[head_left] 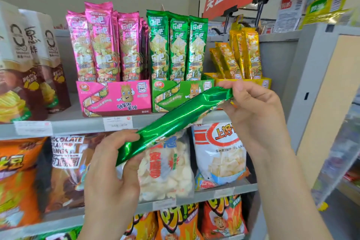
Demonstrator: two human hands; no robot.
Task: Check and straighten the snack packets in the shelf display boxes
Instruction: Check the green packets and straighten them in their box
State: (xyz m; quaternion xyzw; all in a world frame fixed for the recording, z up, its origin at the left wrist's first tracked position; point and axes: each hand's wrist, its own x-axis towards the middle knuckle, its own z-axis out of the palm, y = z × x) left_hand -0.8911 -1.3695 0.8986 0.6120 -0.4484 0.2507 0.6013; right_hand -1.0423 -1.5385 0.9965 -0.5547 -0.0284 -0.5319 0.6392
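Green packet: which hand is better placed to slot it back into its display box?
Probably the right hand: its grip on the green packet sits by the green display box; the left hand holds lower.

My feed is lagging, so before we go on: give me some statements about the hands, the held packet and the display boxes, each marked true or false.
1. The left hand and the right hand both hold one green packet. True.
2. That packet stands upright in the green box. False: it is out of the box, held slanted in front of the shelf.
3. The pink box sits left of the green box. True.
4. All the yellow packets stand straight. False: the front ones lean.
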